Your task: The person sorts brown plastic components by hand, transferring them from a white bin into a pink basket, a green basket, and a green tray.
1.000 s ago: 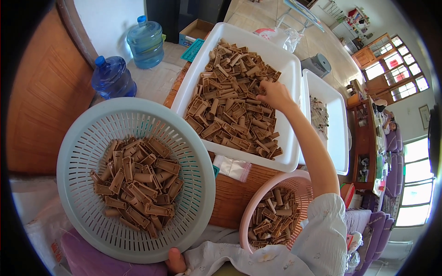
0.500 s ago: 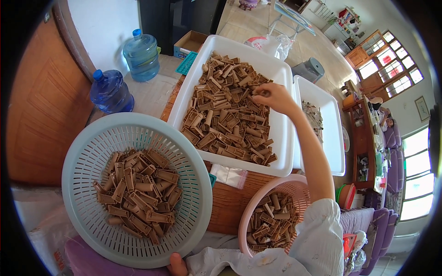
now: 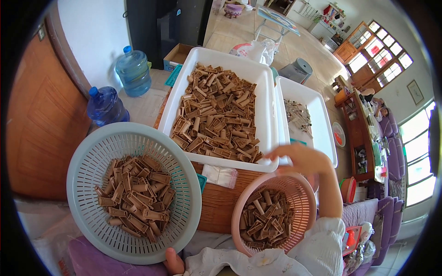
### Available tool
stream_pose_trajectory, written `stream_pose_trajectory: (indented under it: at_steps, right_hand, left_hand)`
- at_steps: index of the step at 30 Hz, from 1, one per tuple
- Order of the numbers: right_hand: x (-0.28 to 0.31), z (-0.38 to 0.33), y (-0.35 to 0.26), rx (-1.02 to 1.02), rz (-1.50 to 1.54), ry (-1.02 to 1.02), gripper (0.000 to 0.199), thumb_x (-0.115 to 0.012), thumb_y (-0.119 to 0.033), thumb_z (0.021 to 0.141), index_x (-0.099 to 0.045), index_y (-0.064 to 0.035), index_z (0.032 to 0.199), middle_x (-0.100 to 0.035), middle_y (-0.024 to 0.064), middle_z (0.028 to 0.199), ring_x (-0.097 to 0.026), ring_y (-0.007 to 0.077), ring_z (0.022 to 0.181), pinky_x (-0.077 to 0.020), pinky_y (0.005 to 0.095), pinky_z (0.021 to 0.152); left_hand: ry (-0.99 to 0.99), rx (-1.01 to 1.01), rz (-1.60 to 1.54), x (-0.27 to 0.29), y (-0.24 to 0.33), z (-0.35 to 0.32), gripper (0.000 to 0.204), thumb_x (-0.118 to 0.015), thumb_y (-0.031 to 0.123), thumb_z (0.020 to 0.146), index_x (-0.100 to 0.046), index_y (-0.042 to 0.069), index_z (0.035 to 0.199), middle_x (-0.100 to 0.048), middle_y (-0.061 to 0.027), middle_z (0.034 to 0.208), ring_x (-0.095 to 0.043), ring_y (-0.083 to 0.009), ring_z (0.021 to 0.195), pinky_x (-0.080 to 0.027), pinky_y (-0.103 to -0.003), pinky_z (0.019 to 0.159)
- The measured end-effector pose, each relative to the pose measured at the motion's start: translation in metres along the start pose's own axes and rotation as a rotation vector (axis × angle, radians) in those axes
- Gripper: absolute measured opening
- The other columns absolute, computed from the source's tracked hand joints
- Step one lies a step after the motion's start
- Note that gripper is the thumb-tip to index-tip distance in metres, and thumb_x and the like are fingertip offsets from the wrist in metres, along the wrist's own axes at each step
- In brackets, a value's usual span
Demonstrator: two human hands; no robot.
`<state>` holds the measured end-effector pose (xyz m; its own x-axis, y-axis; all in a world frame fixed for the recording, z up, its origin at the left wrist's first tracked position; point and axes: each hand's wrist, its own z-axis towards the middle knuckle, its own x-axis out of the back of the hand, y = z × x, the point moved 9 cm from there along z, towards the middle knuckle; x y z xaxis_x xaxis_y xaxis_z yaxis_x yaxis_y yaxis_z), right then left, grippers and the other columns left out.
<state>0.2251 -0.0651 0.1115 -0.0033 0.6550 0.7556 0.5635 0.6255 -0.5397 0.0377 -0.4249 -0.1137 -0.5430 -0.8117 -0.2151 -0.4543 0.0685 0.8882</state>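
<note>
My right hand [image 3: 297, 158], smeared by motion, is over the near right corner of a large white tub [image 3: 221, 162] and just above a pink slotted basket [image 3: 307, 202]. Whether anything is in its fingers cannot be made out. Many brown plastic trough-shaped pieces [image 3: 216, 110] are heaped in the tub. More of them lie in the pink basket and in a large grey-green colander basket [image 3: 85, 184] at the left. At that basket's near rim is my left hand [image 3: 174, 262], its thumb against the edge and its other fingers hidden.
A second white tub [image 3: 317, 108] with small thin pieces stands to the right. A clear plastic bag [image 3: 219, 176] lies on the wooden table [image 3: 214, 207]. Two blue water bottles [image 3: 133, 73] stand on the floor at the far left, near a wooden door [image 3: 50, 119].
My right hand has left the heap in the white tub and come nearer, to above the pink basket's far edge. My left hand stays at the grey-green basket's rim. The view has shifted slightly.
</note>
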Motion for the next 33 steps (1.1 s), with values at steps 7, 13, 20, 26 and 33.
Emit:
stream_pose_trajectory:
  at_steps: [7, 13, 20, 26, 33]
  right_hand:
    - [0.027, 0.158, 0.164, -0.479, -0.186, 0.372, 0.029, -0.064, -0.019, 0.067, -0.055, 0.0007, 0.086, -0.061, 0.0155, 0.078, -0.059, 0.0236, 0.077, -0.0469, 0.0328, 0.065]
    - [0.028, 0.186, 0.204, -0.697, -0.119, 0.672, 0.027, -0.063, -0.014, 0.060, -0.062, -0.0010, 0.084, -0.060, 0.0181, 0.088, -0.057, 0.0303, 0.084, -0.0461, 0.0365, 0.073]
    - [0.036, 0.186, 0.195, -0.572, -0.110, 0.534, 0.018, -0.062, -0.016, 0.055, -0.062, -0.0022, 0.067, -0.060, 0.0125, 0.068, -0.058, 0.0233, 0.063, -0.0462, 0.0325, 0.058]
    - [0.041, 0.178, 0.178, -0.540, 0.134, 0.489, 0.018, -0.059, -0.015, 0.060, -0.053, -0.0009, 0.071, -0.055, 0.0110, 0.062, -0.054, 0.0186, 0.057, -0.0436, 0.0319, 0.051]
    - [0.056, 0.167, 0.140, -0.371, -0.388, 0.601, 0.023, -0.050, -0.007, 0.071, -0.045, 0.0004, 0.092, -0.055, 0.0227, 0.086, -0.052, 0.0364, 0.088, -0.0425, 0.0420, 0.073]
  left_hand:
    - [0.131, -0.070, -0.222, 0.024, -0.022, -0.005, 0.069, -0.060, 0.029, 0.072, -0.027, 0.002, 0.127, -0.031, -0.0089, 0.128, -0.031, -0.0223, 0.115, -0.021, -0.034, 0.097]
    - [0.112, -0.095, -0.190, 0.012, -0.001, -0.010, 0.069, -0.058, 0.032, 0.073, -0.027, 0.004, 0.128, -0.030, -0.0073, 0.130, -0.031, -0.0224, 0.117, -0.020, -0.035, 0.098]
    - [0.115, -0.158, -0.189, -0.002, 0.014, -0.014, 0.071, -0.059, 0.031, 0.072, -0.025, 0.006, 0.129, -0.028, -0.0065, 0.131, -0.029, -0.0230, 0.119, -0.019, -0.035, 0.099]
    - [0.129, -0.155, -0.222, -0.004, 0.016, -0.014, 0.073, -0.060, 0.029, 0.071, -0.023, 0.005, 0.130, -0.028, -0.0076, 0.131, -0.028, -0.0239, 0.119, -0.019, -0.036, 0.099]
    - [0.137, -0.166, -0.219, -0.012, 0.026, -0.016, 0.073, -0.059, 0.029, 0.071, -0.023, 0.004, 0.129, -0.029, -0.0089, 0.130, -0.029, -0.0241, 0.118, -0.020, -0.036, 0.098]
